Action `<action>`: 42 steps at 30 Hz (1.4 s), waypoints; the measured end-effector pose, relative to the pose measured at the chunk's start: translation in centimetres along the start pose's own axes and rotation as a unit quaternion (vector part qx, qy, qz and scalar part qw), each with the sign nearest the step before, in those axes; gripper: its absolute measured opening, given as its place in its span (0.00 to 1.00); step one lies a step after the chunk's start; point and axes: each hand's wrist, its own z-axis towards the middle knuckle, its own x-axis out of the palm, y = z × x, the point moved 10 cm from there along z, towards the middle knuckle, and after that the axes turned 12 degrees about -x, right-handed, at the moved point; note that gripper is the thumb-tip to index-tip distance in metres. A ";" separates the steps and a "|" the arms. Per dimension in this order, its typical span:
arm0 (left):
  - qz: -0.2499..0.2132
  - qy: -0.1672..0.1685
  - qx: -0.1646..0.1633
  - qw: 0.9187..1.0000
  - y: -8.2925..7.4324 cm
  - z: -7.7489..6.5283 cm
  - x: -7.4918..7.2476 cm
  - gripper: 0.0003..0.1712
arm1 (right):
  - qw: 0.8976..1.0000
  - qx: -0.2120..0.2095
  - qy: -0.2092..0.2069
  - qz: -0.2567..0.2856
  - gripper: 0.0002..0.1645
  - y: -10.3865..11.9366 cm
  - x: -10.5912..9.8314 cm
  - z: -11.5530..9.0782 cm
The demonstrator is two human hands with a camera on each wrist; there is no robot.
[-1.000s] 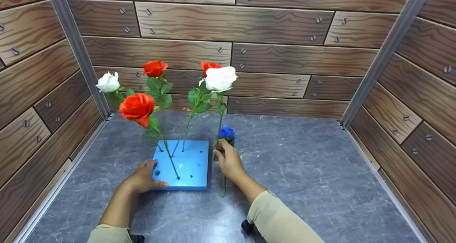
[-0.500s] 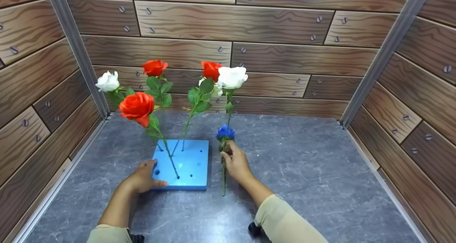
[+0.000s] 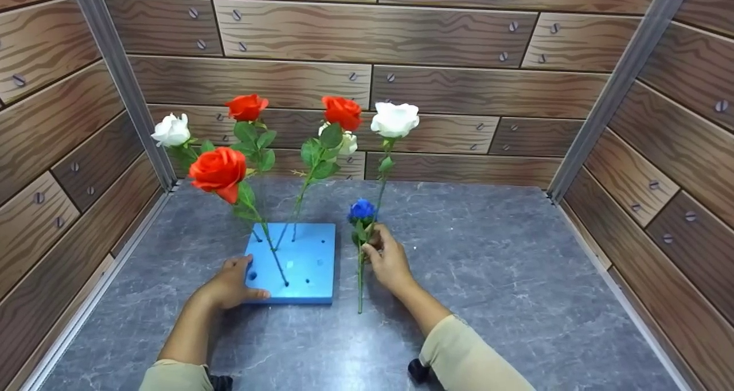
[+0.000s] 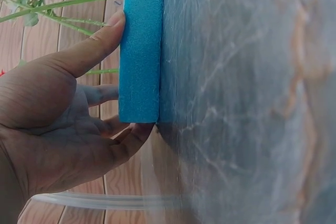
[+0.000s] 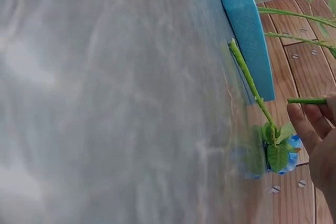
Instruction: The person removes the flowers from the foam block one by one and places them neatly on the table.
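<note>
My right hand (image 3: 391,263) pinches the stem of a white rose (image 3: 395,120). The bloom stands high with its stem slanting, and the cut stem end (image 5: 307,100) sticks out past the fingertips in the right wrist view. Beside this hand a short blue rose (image 3: 362,209) lies on the table, its stem towards me. My left hand (image 3: 226,286) holds the near left corner of a blue foam block (image 3: 312,265), the thumb against its top edge and the fingers at its side. In the left wrist view that foam block (image 4: 140,56) sits flat on the table.
Red roses (image 3: 218,173) and white roses (image 3: 171,130) stand with their stems in the block, leaning several ways. Small open holes (image 3: 307,281) show in its top. Grey marbled table (image 3: 487,265) stretches to the right. Wood-patterned walls (image 3: 447,87) close in the back and sides.
My right hand has shifted right with the white rose, whose bloom moved clear of the red one behind it. The blue rose shows more fully now. My left hand has stayed put.
</note>
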 end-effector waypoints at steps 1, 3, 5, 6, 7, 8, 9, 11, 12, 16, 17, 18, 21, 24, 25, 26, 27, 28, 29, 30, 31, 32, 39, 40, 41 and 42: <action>0.000 0.000 0.000 1.000 0.0 0.0 0.0 0.67 | 1.000 -0.002 0.004 0.003 0.18 0.1 0.0 0.0; 0.000 -0.001 0.001 1.000 -0.1 -0.1 -0.1 0.67 | 1.000 -0.003 0.012 0.006 0.19 0.1 0.0 -0.1; 0.000 -0.002 0.002 1.000 -0.1 -0.1 -0.1 0.67 | 1.000 -0.004 0.015 0.001 0.21 0.1 -0.1 -0.1; 0.000 -0.001 0.003 1.000 -0.1 -0.2 -0.1 0.67 | 1.000 -0.005 0.015 -0.006 0.21 0.0 -0.2 -0.2; 0.000 -0.001 0.003 1.000 -0.1 -0.2 -0.1 0.67 | 1.000 -0.005 0.013 -0.014 0.21 0.0 -0.4 -0.3; -0.001 0.000 0.003 1.000 -0.1 -0.2 -0.1 0.67 | 1.000 -0.001 0.013 -0.014 0.21 -0.2 -0.4 -0.4; -0.002 0.001 0.003 1.000 -0.1 -0.1 -0.1 0.67 | 1.000 0.001 0.011 -0.016 0.21 -0.3 -0.5 -0.4; -0.003 0.003 0.002 1.000 -0.1 -0.1 0.0 0.67 | 1.000 0.008 0.009 -0.015 0.22 -0.6 -0.7 -0.6; -0.004 0.004 0.001 1.000 -0.1 -0.1 0.0 0.67 | 1.000 0.010 0.009 -0.013 0.22 -0.6 -0.8 -0.7; -0.005 0.004 0.001 1.000 -0.2 -0.1 0.1 0.67 | 1.000 0.021 0.006 0.003 0.23 -0.9 -1.3 -0.9; -0.005 0.004 0.002 1.000 -0.2 -0.1 0.0 0.67 | 1.000 0.023 0.006 0.007 0.23 -0.9 -1.5 -0.9; -0.006 0.004 0.002 1.000 -0.2 -0.1 0.0 0.67 | 1.000 0.024 0.005 0.006 0.24 -0.9 -1.6 -1.0; -0.008 0.005 0.004 1.000 -0.2 -0.1 0.0 0.67 | 1.000 0.022 0.007 -0.002 0.24 -0.9 -2.0 -1.1; -0.011 0.007 0.003 1.000 -0.2 -0.1 0.1 0.67 | 1.000 0.021 0.009 -0.012 0.25 -0.9 -2.3 -1.1; -0.011 0.008 0.003 1.000 -0.2 -0.2 0.1 0.67 | 1.000 0.021 0.011 -0.015 0.26 -0.9 -2.4 -1.2; -0.013 0.008 0.003 1.000 -0.1 -0.1 0.1 0.67 | 1.000 0.022 0.012 -0.015 0.26 -1.0 -2.4 -1.2; -0.013 0.010 0.003 1.000 -0.1 -0.1 0.1 0.67 | 1.000 0.023 0.013 -0.015 0.26 -1.0 -2.5 -1.3; -0.015 0.010 0.001 1.000 0.0 -0.1 0.1 0.67 | 1.000 0.024 0.014 -0.013 0.26 -1.0 -2.6 -1.4; -0.015 0.011 0.000 1.000 0.0 -0.1 0.1 0.67 | 1.000 0.025 0.016 -0.010 0.26 -1.1 -2.6 -1.5; -0.018 0.012 -0.002 1.000 0.1 -0.1 0.1 0.67 | 0.999 0.027 0.017 -0.007 0.26 -1.2 -2.7 -1.6; -0.018 0.013 -0.002 1.000 0.1 -0.2 0.1 0.68 | 0.999 0.030 0.017 -0.005 0.26 -1.3 -2.7 -1.7; -0.019 0.014 -0.003 1.000 0.2 -0.1 0.2 0.68 | 0.999 0.033 0.017 -0.002 0.26 -1.4 -2.8 -1.8; -0.014 0.012 -0.001 1.000 0.0 -0.1 0.1 0.68 | 0.998 0.053 0.009 0.023 0.27 -1.9 -3.5 -2.5; -0.013 0.011 0.000 1.000 0.0 -0.1 0.1 0.68 | 0.998 0.055 0.008 0.027 0.28 -1.9 -3.6 -2.6; -0.013 0.011 0.001 1.000 0.0 -0.1 0.1 0.68 | 0.998 0.059 0.006 0.028 0.28 -1.9 -3.8 -2.6; -0.012 0.010 0.002 1.000 0.0 -0.1 0.1 0.67 | 0.998 0.064 0.007 0.029 0.28 -1.9 -3.9 -2.7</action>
